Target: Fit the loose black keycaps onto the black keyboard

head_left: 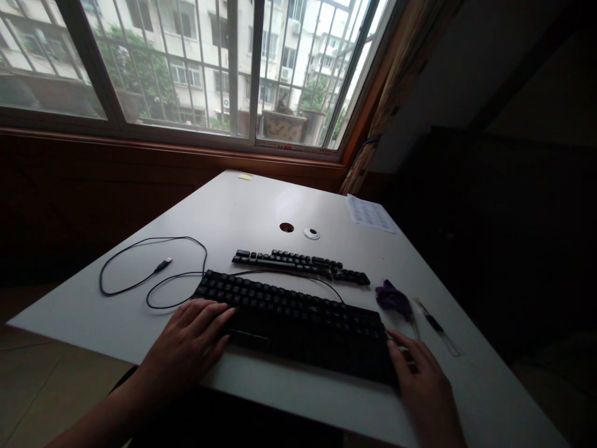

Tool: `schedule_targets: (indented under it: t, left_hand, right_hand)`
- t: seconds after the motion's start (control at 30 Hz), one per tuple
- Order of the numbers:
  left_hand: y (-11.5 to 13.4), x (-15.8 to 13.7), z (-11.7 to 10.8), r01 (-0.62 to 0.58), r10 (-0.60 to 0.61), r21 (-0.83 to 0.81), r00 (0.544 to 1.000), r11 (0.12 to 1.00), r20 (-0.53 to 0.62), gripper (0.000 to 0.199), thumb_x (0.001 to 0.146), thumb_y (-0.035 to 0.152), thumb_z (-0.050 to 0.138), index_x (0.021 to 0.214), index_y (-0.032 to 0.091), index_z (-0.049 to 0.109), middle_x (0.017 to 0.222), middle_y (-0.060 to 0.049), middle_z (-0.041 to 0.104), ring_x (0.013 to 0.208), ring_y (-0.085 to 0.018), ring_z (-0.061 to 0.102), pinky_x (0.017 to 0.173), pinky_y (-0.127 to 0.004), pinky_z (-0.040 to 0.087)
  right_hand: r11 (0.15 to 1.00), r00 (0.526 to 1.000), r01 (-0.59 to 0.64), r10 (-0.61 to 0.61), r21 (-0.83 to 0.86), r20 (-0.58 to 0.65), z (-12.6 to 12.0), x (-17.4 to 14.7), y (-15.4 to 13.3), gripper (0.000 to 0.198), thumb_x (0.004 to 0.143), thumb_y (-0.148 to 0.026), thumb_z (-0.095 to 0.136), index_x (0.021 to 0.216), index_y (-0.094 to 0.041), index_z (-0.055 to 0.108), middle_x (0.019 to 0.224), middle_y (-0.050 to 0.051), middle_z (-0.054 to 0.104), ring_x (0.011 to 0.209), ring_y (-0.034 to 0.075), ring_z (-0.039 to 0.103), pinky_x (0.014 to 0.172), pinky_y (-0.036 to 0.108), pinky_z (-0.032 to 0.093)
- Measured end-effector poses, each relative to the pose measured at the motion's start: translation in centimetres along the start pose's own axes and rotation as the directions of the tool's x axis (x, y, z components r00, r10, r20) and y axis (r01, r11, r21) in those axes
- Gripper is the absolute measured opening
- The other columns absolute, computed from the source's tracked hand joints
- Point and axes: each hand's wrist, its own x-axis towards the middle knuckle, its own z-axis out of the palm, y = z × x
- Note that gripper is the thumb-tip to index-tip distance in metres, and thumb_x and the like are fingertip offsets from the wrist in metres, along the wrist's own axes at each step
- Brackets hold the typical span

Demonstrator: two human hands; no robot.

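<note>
Left hand point(193, 333) and right hand point(422, 372) hold a long black keyboard point(298, 326), far half keyed.

No readable text, faint print on paper point(372, 213), dim keyboard point(291, 305) legends, illegible red window-frame marks point(288, 147)

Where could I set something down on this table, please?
Bare room lies between the yellow note and the hole, and between the paper and purple cloth. It's crowded around the keyboard: loose keycaps, cable, left hand, right hand.
</note>
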Motion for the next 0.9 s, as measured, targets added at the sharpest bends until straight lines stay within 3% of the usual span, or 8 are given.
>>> schedule_targets:
  t: [0.4, 0.7, 0.9]
  left_hand:
    - [-0.2, 0.2, -0.1, -0.014, 0.014, -0.001, 1.000, 1.000, 0.004, 0.037, 0.104, 0.024, 0.052, 0.140, 0.021, 0.060, 0.128, -0.009, 0.068, 0.116, -0.028, 0.059, 0.108, -0.049, 0.043]
    - [-1.0, 0.2, 0.2, -0.001, 0.003, -0.065, 1.000, 0.998, 0.027, 0.037, 0.104, 0.023, 0.054, 0.140, 0.024, 0.061, 0.128, -0.007, 0.067, 0.113, -0.026, 0.058, 0.101, -0.044, 0.047]
    - [-2.7, 3.3, -0.6, -0.005, 0.002, -0.141, 1.000, 0.990, -0.024, 0.029, 0.106, 0.023, 0.052, 0.132, 0.024, 0.065, 0.120, -0.007, 0.068, 0.107, -0.024, 0.058, 0.097, -0.042, 0.049]
  right_hand:
    - [1.000, 1.000, -0.021, 0.022, 0.018, -0.010, 0.0, -0.1, -0.1, 0.045, 0.092, -0.060, 0.054, 0.112, -0.025, 0.075, 0.117, 0.008, 0.073, 0.095, 0.023, 0.071, 0.079, 0.033, 0.059]
    - [1.000, 1.000, -0.009, 0.009, 0.021, -0.007, 0.0, 0.0, -0.1, 0.046, 0.093, -0.060, 0.053, 0.112, -0.025, 0.075, 0.117, 0.008, 0.073, 0.093, 0.023, 0.072, 0.077, 0.034, 0.059]
    - [1.000, 1.000, -0.023, 0.023, 0.020, -0.002, 0.1, 0.0, 0.2, 0.046, 0.092, -0.062, 0.053, 0.112, -0.026, 0.075, 0.116, 0.007, 0.073, 0.094, 0.023, 0.072, 0.080, 0.035, 0.059]
